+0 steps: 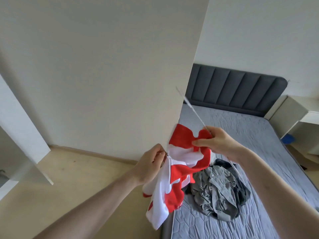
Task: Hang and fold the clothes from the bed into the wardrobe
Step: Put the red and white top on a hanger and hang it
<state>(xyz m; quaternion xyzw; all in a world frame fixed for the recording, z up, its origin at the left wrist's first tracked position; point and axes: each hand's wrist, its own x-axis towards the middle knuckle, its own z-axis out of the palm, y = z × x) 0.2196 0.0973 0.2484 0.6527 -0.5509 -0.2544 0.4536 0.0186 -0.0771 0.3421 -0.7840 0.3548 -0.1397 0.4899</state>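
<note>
White wardrobe panel [107, 66] at left, grey quilted bed [241, 169] with dark padded headboard [238, 87] at right, white desk [296, 114] beyond. Crumpled grey shirt [215, 192] on the bed; red-and-white garment [181, 169] held in the air over the bed's near edge. Left hand [150, 164] fingers pinching its white edge; right hand [219, 142] fingers grasping red fabric and a thin white hanger [191, 109].

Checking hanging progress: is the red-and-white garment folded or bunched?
Bunched: the red-and-white garment hangs crumpled between left hand and right hand, which also holds a thin hanger.
</note>
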